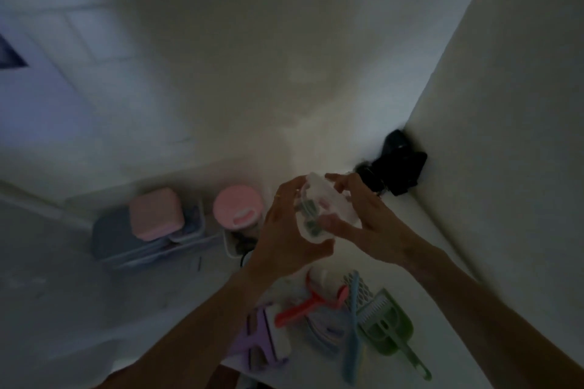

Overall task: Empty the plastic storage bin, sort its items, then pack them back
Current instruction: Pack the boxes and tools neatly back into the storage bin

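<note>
Dim, blurred view. Both hands hold 1 small clear container [316, 208] at chest height above sorted tools: left hand [290, 230] curls around its side, right hand [363, 218] pinches its far edge. Likely mid-sorting; next, setting it among the scoop [384, 325] and comb [352, 341]. Its long axis seems to tilt up-left.

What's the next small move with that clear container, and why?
Probably set the clear container down on the white surface beside the sorted tools. Both the left hand and right hand grip it in the air, while the green scoop, blue comb and red-handled tool already lie there. Its contents are too blurred to identify.
</note>
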The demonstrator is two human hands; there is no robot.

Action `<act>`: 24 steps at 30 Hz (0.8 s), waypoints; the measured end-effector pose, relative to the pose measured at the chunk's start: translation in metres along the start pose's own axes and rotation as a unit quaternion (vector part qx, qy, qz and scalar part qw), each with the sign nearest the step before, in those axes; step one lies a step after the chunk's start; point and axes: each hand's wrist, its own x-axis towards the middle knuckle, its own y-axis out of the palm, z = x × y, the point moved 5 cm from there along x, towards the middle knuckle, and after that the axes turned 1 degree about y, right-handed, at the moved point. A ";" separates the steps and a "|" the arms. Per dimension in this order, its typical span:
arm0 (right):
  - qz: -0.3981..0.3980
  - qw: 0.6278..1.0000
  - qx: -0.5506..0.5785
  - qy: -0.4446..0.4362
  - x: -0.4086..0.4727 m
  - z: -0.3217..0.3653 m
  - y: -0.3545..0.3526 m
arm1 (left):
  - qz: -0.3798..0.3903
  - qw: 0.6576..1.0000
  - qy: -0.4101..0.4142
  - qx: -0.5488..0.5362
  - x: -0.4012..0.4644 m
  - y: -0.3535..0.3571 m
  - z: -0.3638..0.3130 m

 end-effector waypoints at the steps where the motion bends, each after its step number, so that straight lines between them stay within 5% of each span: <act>1: 0.001 1.000 0.001 -0.012 0.005 0.011 0.004 | -0.007 1.000 -0.002 -0.004 -0.001 -0.012 0.000; 7: 0.003 0.994 -0.069 -0.080 0.043 0.079 0.036 | -0.043 0.998 -0.016 -0.032 -0.003 -0.086 0.006; 12: 0.093 0.993 -0.038 -0.058 0.083 0.117 0.049 | -0.039 0.978 -0.084 -0.188 -0.015 -0.143 0.020; 16: 0.179 0.980 0.027 -0.081 0.105 0.149 0.062 | -0.014 0.889 -0.139 -0.435 -0.030 -0.164 0.021; 20: 0.221 0.964 -0.033 -0.148 0.115 0.182 0.079 | -0.012 0.752 -0.261 -0.606 -0.035 -0.172 0.028; 24: 0.275 0.928 -0.107 -0.226 0.120 0.208 0.099 | 0.061 0.732 -0.364 -0.572 -0.043 -0.177 0.029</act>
